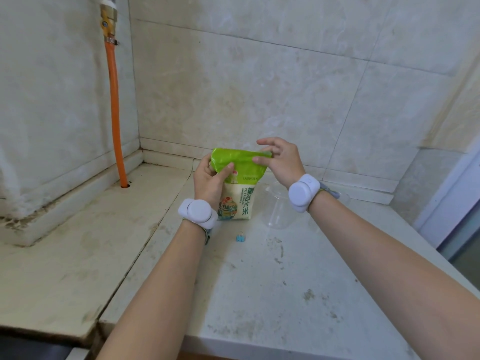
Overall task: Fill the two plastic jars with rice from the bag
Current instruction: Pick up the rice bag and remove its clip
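Note:
A green and white rice bag (241, 188) stands upright on the pale counter (259, 281), its green top folded over. My left hand (209, 181) grips the bag's upper left side, thumb on the front. My right hand (279, 159) pinches the folded top at its right corner. A clear plastic jar (276, 206) stands just right of the bag, partly behind my right wrist. Another clear jar (342, 197) shows only as a faint rim behind my right forearm.
A small blue binder clip (240, 238) lies on the counter in front of the bag. An orange hose (115, 113) runs down the left wall into a hole in a lower ledge (65, 255). Tiled walls close the corner behind. The counter's front edge is near me.

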Demonstrator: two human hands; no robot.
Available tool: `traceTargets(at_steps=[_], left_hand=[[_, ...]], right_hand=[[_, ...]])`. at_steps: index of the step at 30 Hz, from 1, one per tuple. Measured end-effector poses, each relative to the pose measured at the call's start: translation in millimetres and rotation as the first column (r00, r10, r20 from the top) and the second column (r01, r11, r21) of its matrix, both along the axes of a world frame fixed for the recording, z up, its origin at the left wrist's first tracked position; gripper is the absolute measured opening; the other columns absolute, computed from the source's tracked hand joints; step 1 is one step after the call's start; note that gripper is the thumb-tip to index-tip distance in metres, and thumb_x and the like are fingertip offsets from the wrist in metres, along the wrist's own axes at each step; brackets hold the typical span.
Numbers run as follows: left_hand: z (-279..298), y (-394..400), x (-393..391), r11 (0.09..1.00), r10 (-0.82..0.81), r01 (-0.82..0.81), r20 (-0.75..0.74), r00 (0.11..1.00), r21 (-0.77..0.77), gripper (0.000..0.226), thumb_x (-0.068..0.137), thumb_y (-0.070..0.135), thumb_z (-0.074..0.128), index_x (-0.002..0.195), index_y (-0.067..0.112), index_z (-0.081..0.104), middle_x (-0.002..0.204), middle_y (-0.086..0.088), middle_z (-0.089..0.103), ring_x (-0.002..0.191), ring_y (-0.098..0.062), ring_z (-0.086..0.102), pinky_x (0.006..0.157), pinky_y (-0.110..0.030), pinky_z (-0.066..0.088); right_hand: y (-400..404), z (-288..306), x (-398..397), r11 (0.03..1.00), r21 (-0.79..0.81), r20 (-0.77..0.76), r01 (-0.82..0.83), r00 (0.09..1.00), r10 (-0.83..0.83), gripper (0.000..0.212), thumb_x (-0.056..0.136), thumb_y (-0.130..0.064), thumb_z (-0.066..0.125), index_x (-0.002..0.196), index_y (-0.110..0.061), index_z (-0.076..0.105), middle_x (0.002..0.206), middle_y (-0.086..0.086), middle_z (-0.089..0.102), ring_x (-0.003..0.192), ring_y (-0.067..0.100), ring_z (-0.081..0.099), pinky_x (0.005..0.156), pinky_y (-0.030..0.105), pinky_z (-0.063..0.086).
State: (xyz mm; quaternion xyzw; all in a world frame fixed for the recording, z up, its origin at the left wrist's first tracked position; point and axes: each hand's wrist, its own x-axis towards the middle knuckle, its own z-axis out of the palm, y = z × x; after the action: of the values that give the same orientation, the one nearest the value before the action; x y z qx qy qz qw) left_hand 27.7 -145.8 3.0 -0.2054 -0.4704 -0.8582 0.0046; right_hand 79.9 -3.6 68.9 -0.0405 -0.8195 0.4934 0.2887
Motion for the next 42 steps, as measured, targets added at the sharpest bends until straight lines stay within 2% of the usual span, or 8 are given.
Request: traceTargets(at_steps=[14,20,23,27,33,37,40,42], left_hand=[[6,-1,-1,0.994,-0.060,0.060,-0.003,0.998,0.095,0.006,0.089,0.001,0.059,0.090,0.004,0.064,0.078,-0.004,0.071,0.071,-0.015,0.067,0.064,-0.027,0.054],[4,-1,-4,0.990,-0.044,0.032,0.084,0.996,0.138,0.011,0.095,0.010,0.052,0.097,0.007,0.063,0.091,-0.006,0.063,0.076,-0.007,0.064,0.063,-0.020,0.052],[4,-1,-2,0.990,-0.035,0.021,0.096,0.995,0.143,0.018,0.094,0.008,0.055,0.108,0.001,0.064,0.092,-0.007,0.067,0.077,-0.008,0.067,0.065,-0.021,0.053],[5,1,1,0.993,0.056,-0.067,0.113,0.992,0.095,0.020,0.091,0.011,0.060,0.108,0.002,0.065,0.091,-0.005,0.070,0.078,-0.011,0.067,0.068,-0.023,0.055],[-6,8,4,0.905,0.339,-0.319,0.025,0.940,-0.280,0.045,0.082,0.051,0.064,0.111,0.017,0.057,0.114,-0.005,0.061,0.107,-0.016,0.059,0.095,-0.039,0.049],[-4,9,7,0.885,0.344,-0.268,0.147,0.927,-0.381,0.063,0.079,0.063,0.060,0.119,0.018,0.042,0.120,-0.007,0.052,0.111,-0.022,0.054,0.097,-0.039,0.046],[4,18,18,0.996,0.059,-0.011,0.568,0.821,-0.088,0.081,0.076,0.071,0.056,0.132,0.019,0.033,0.119,-0.011,0.048,0.103,-0.029,0.059,0.090,-0.043,0.051],[15,27,32,0.970,-0.235,0.141,0.606,0.760,0.200,0.074,0.076,0.072,0.054,0.128,0.022,0.035,0.122,-0.016,0.049,0.100,-0.033,0.062,0.095,-0.046,0.049]], right_hand=[[-2,8,-3,0.946,0.322,0.067,-0.027,0.998,0.005,0.019,0.075,-0.016,0.077,0.088,-0.003,0.072,0.086,0.003,0.058,0.083,0.018,0.057,0.073,0.025,0.046],[-15,10,-7,0.722,0.691,0.072,0.033,0.991,-0.114,0.027,0.078,-0.035,0.071,0.093,-0.014,0.062,0.099,0.003,0.062,0.088,0.022,0.057,0.076,0.034,0.046],[-23,16,-13,0.739,0.671,0.190,-0.064,0.978,-0.087,0.028,0.077,-0.042,0.070,0.098,-0.025,0.062,0.097,-0.002,0.066,0.089,0.020,0.060,0.077,0.034,0.049],[-22,24,-16,0.771,0.623,0.270,-0.131,0.961,-0.054,0.029,0.082,-0.032,0.068,0.059,-0.021,0.054,0.058,-0.005,0.049,0.064,0.018,0.049,0.063,0.031,0.040],[-14,27,-12,0.809,0.579,0.052,0.101,0.986,-0.160,0.030,0.081,-0.033,0.068,0.069,-0.006,0.063,0.062,0.008,0.054,0.066,0.025,0.050,0.058,0.032,0.036],[-6,51,-2,0.835,0.479,-0.124,0.272,0.962,-0.243,0.035,0.081,-0.035,0.068,0.062,-0.009,0.055,0.056,0.004,0.042,0.064,0.025,0.044,0.057,0.030,0.029],[-1,64,1,0.877,0.377,-0.211,0.298,0.950,-0.231,0.034,0.080,-0.033,0.070,0.058,-0.016,0.050,0.048,-0.003,0.038,0.061,0.022,0.039,0.057,0.028,0.028],[2,65,1,0.897,0.334,-0.229,0.288,0.948,-0.219,0.035,0.079,-0.031,0.071,0.055,-0.018,0.049,0.047,-0.004,0.036,0.059,0.020,0.037,0.056,0.029,0.028]])
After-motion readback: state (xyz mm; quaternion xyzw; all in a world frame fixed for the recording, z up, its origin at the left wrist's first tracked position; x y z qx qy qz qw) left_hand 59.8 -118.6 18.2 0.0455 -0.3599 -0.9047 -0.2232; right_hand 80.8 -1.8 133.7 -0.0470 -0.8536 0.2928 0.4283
